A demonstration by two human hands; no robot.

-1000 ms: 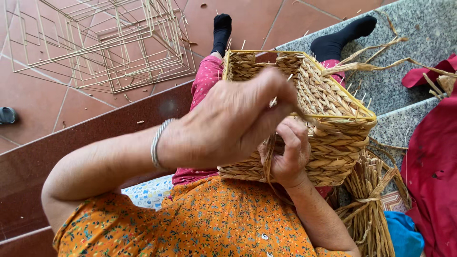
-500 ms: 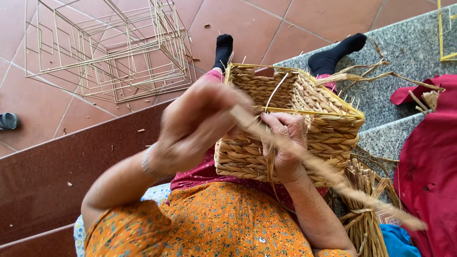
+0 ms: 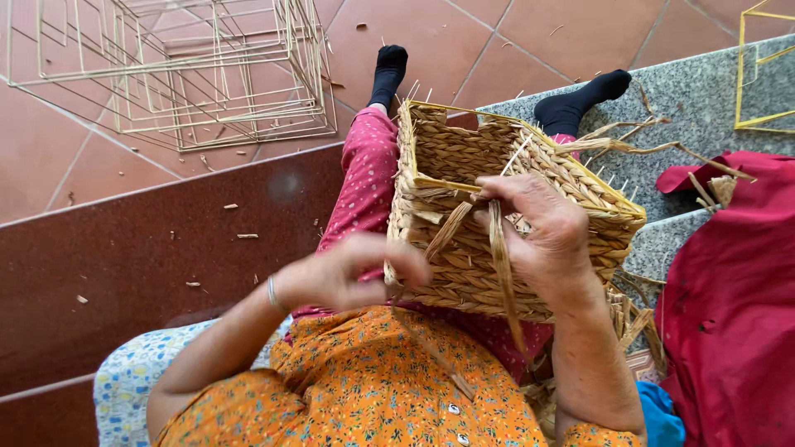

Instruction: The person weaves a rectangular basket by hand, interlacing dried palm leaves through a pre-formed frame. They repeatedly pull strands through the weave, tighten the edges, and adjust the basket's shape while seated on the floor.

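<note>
From the head camera, looking down past an orange flowered blouse, a person is sitting with a half-woven straw basket (image 3: 497, 223) resting on the lap, its open mouth tipped away toward the feet. It is lying across the pink trousers (image 3: 364, 182) so that the near wall is facing up, which is putting the weaving within easy reach of both hands.

The right hand (image 3: 542, 232) is lying over the rim of the basket, fingers curled and pressed together on a flat straw strand (image 3: 501, 265) that is hanging down over the woven wall; the grip seems to be keeping the strand taut and pinned against the row beneath. The left hand (image 3: 348, 273) is hovering just beside the near corner of the basket, fingers drawn together in a loose pinch; it is blurred, so I cannot tell whether anything is caught between the fingertips, though a strand is trailing down near it over the blouse.

A bundle of loose straw (image 3: 629, 323) is lying by the right elbow, close enough to draw from. Bare wire frames (image 3: 182, 74) are standing well apart on the tiled floor (image 3: 431, 33), and a red cloth (image 3: 729, 298) is lying on the stone step to the right.
</note>
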